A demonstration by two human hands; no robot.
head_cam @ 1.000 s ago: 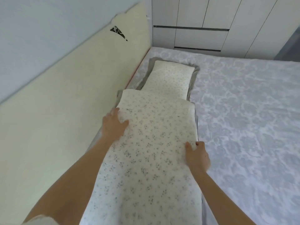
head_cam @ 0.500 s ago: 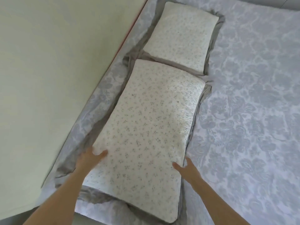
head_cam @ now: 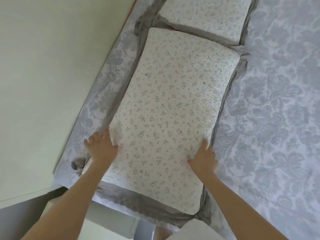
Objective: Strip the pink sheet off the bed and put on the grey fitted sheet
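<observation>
Item: grey fitted sheet (head_cam: 268,118), spread over bed (head_cam: 112,204). Near pillow (head_cam: 166,110) lies on it, 2nd pillow (head_cam: 204,16) beyond. L hand (head_cam: 101,148) & R hand (head_cam: 203,160): apart, fingers flat on near pillow's side edges.

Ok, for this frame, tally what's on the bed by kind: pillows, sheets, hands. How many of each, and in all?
Pillows: 2, the near pillow and the far pillow
Sheets: 1, the grey patterned sheet
Hands: 2, the left hand and the right hand, both on the near pillow's sides
Total: 5
</observation>
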